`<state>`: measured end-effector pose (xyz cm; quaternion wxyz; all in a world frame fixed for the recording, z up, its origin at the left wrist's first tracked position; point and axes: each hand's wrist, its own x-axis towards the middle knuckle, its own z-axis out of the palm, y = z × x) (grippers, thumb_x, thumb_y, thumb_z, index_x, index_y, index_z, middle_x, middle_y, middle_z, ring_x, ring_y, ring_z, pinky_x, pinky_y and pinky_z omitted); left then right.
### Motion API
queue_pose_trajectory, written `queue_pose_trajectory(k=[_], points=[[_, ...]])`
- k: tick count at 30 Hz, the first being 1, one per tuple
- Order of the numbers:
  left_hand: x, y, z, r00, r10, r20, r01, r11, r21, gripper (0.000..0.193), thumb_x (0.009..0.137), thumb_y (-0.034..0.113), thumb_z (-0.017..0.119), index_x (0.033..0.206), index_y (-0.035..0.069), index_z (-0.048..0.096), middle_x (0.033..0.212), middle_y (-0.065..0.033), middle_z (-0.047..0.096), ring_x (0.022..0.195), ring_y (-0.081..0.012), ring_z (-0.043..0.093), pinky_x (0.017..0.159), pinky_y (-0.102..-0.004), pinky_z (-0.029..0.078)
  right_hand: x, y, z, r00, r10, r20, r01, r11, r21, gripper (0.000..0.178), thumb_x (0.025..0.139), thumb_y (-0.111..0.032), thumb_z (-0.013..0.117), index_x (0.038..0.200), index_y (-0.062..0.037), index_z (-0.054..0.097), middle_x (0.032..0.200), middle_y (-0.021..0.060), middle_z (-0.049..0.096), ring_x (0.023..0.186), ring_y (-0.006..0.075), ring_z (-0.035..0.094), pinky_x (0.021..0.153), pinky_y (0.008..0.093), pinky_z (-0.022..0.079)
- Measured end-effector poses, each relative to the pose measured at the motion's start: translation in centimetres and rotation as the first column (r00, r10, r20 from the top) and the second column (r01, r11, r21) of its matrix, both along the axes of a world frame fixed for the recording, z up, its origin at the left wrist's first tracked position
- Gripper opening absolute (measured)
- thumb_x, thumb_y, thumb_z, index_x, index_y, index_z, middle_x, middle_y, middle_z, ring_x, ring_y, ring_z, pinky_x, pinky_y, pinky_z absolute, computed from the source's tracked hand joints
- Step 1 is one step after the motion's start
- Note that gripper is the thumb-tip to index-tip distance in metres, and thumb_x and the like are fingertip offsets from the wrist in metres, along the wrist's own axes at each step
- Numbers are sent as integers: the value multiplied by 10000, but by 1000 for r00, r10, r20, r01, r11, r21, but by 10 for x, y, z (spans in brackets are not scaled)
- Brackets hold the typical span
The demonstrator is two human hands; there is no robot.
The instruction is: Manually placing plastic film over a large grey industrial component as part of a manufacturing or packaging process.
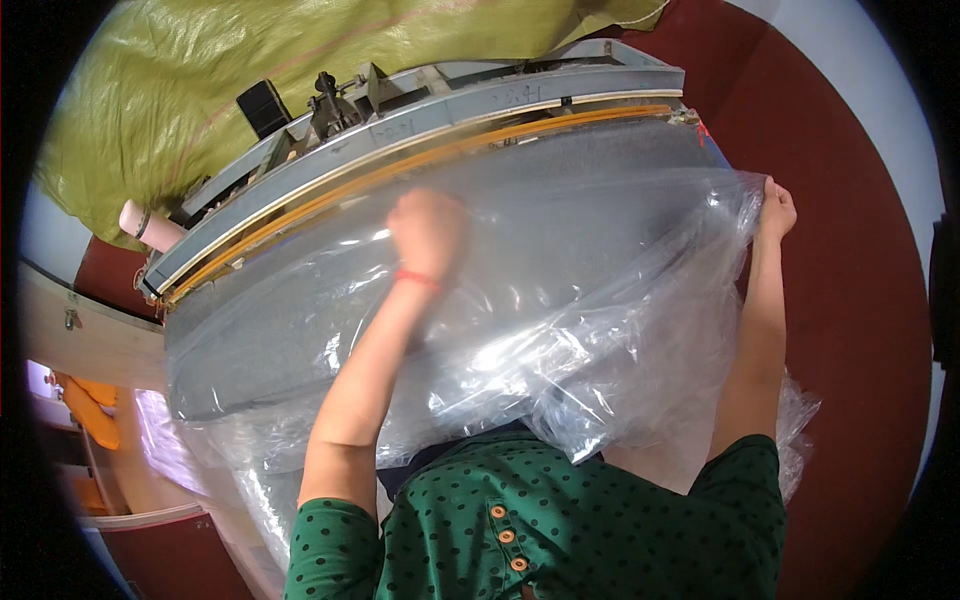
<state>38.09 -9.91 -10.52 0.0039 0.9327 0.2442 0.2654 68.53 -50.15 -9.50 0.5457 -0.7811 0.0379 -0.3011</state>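
A wide clear plastic sheet (520, 260) lies over a grey tabletop and hangs in crumpled folds down its near side. At the far right, my right hand (777, 210) is closed on the sheet's corner, which is gathered and pulled taut. My left hand (428, 232), a red band at its wrist, is over the middle of the sheet. Motion smears its fingers, so I cannot tell whether they hold any plastic. Beyond both hands runs a long grey metal bar (430, 118) with an orange strip (420, 158) along its near side.
A yellow-green woven cover (300, 60) is spread behind the bar. Around the bar are a black box (263, 109), metal fittings (330, 105) and a pink cylinder (152, 226) at its left end. Dark red floor (850, 330) lies to the right; an open cabinet (100, 430) stands at left.
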Motion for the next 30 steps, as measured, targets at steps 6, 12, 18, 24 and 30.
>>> queue_pose_trajectory(k=[6,12,18,24,30], points=[[-49,86,4,544,513,664,494,444,-748,196,776,86,441,582,68,454,604,1,429,532,-97,335,469,-274,266,-12,119,-17,866,372,334,-286,916,-280,188,830,-216,545,814,-30,566,691,36,559,662,142,519,633,298,433],[-122,214,-49,590,514,623,-227,846,-483,197,786,186,559,708,12,510,649,-71,542,604,-144,490,607,-276,422,-20,260,-62,773,633,41,-634,773,14,177,798,-193,572,814,-21,531,653,108,585,578,199,551,594,320,444],[-117,215,-43,539,558,631,-78,779,-622,208,753,190,619,695,23,508,623,-31,538,583,-101,484,575,-232,415,-29,277,-53,909,411,67,-400,907,-128,226,724,-183,654,757,-2,523,610,75,557,541,164,534,553,299,443],[-135,239,-57,446,672,592,-238,726,-645,94,754,93,511,732,13,467,658,-64,529,593,-105,493,562,-239,424,-25,272,-47,752,657,53,-642,712,283,148,745,-81,593,776,-11,467,620,66,550,486,109,515,448,250,431],[-145,222,-33,247,765,595,513,418,-750,175,791,91,432,904,-30,489,825,-155,553,627,-177,537,541,-262,442,-37,275,-38,781,623,39,-607,743,284,86,758,-60,546,789,-28,472,599,76,556,438,110,483,415,244,399]])
